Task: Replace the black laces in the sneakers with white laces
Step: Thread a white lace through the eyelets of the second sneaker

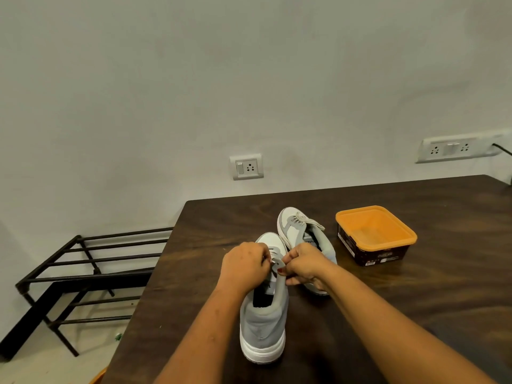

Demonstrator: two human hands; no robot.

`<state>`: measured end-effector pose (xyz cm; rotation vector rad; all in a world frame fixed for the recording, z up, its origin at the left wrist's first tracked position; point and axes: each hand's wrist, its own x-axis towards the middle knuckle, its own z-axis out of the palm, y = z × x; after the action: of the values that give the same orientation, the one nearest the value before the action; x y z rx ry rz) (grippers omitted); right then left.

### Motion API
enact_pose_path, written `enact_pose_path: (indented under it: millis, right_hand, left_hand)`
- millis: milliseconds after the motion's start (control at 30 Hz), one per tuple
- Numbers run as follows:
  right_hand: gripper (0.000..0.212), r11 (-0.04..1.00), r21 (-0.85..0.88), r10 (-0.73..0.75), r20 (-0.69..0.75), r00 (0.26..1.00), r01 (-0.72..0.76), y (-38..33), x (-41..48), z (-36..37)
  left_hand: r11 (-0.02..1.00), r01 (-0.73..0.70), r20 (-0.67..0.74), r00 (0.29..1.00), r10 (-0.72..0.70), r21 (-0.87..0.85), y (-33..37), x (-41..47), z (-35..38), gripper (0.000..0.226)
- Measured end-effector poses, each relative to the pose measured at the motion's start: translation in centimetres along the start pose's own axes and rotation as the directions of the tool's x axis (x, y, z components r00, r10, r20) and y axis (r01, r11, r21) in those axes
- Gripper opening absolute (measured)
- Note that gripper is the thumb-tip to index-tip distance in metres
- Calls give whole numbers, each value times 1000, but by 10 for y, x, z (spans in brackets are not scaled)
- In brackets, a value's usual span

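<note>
Head view. The near sneaker (263, 309) stands upright on the dark table (415, 300), heel toward the person, toe pointing away toward the wall; its long axis runs roughly front to back, tilted slightly right at the toe. A dark lace segment (273, 249) crosses its upper eyelets. The second sneaker (300, 231) lies just beyond and to the right, parallel, toe also away, with a white lace (302, 217) over its front.

The near sneaker sits close to the table's left edge; bare tabletop lies open to the right and front. An orange tub (375, 234) stands apart to the right. A black metal rack (83, 273) stands on the floor, left of the table.

The left hand (243, 267) and right hand (304, 266) meet over the near sneaker's lacing area. Both are curled tight, fingertips pinched at the eyelets. What each pinches is too small to tell.
</note>
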<state>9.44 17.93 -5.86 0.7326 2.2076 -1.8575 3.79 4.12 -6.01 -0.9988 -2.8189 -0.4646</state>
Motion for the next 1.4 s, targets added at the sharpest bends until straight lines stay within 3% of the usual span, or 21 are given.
enact_pose_path:
  millis: [267,500,667,1000,1167,1400]
  right_hand:
    - [21,1000,8,-14,7,1000,13,1,2,-1]
    - [7,1000,14,-21,10,1000,21,2,2,-1]
    - [20,1000,5,-15,3,1000,15,1,1,-1]
    - [18,999,-27,-42,-1,999,42,5,2,-1]
    - [8,996,77,-46,91,995,39,8,4,-6]
    - [18,986,164,-31,92,995,15,13,8,-6]
  left_hand:
    - [999,-2,-7,1000,1,-51,0,0,6,17]
    - [999,-26,-11,1000,26,-34,0,-1,6,18]
    - [998,-25,11,1000,26,-65,-2,-1,6,18]
    - [998,-20,-30,999,18,-53,0,-2,9,18]
    - [994,27,-53,998,-32,-105,1,-3,12,15]
    - [981,62,-97,992,-81,-183,1,-2,15,9]
